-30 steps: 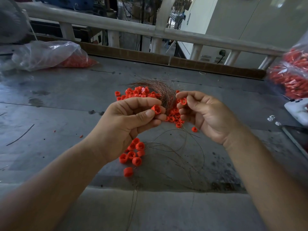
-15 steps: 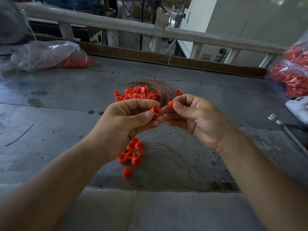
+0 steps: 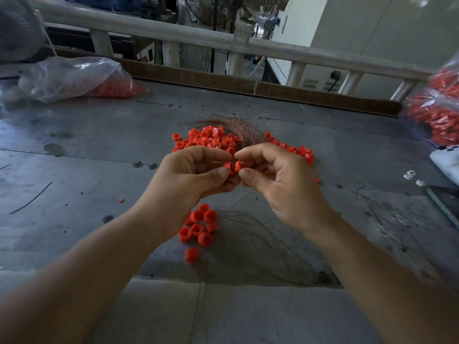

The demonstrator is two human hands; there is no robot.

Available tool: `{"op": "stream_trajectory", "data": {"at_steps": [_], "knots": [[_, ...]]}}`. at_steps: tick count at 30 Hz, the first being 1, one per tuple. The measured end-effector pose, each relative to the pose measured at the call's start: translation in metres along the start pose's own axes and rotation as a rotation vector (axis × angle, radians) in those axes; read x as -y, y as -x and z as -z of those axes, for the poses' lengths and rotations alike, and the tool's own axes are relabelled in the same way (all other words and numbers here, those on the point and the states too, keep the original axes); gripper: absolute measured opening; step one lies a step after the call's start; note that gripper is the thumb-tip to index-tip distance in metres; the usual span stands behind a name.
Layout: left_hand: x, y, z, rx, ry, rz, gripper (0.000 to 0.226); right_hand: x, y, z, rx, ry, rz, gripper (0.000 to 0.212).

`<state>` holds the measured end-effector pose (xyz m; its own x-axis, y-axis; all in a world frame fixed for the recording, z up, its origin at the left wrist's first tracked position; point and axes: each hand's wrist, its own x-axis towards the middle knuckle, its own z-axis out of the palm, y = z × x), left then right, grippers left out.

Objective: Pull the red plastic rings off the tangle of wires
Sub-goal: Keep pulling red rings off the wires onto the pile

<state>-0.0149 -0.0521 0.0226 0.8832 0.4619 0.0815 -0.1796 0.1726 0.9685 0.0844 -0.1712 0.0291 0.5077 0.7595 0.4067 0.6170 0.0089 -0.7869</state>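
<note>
A small heap of loose red plastic rings (image 3: 198,227) lies nearest on the grey metal worktop (image 3: 87,170). Above it, the left hand (image 3: 191,184) and right hand (image 3: 285,184) meet, each grip pinching a pair of red plastic rings (image 3: 232,167). Beyond, a larger pile of red rings (image 3: 206,140) touches the tangle of thin coppery wires (image 3: 244,129).

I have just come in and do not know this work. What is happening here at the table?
A person works with bare hands over a grey worktable. The left hand and the right hand meet at the fingertips and both pinch small red plastic rings between them. Behind the hands lies a tangle of copper-coloured wires, with a heap of red rings beside it. Nearer the person lie a smaller group of red rings and some bare thin wires.
</note>
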Motion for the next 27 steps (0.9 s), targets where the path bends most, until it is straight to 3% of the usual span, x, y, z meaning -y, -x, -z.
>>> {"op": "stream_trajectory", "data": {"at_steps": [5, 16, 27], "knots": [[0.0007, -0.0003, 0.0007, -0.024, -0.055, -0.008, 0.021, -0.0026, 0.0010, -0.0015, -0.053, 0.073, 0.017, 0.021], [-0.0012, 0.0006, -0.0038, -0.019, -0.085, -0.011, 0.020, -0.0053, 0.0036, -0.0020, -0.131, 0.189, 0.166, 0.025], [-0.0005, 0.0007, -0.0038, -0.011, -0.024, 0.043, 0.023, -0.0042, 0.0047, -0.0010, -0.132, 0.184, 0.148, 0.022]]}}
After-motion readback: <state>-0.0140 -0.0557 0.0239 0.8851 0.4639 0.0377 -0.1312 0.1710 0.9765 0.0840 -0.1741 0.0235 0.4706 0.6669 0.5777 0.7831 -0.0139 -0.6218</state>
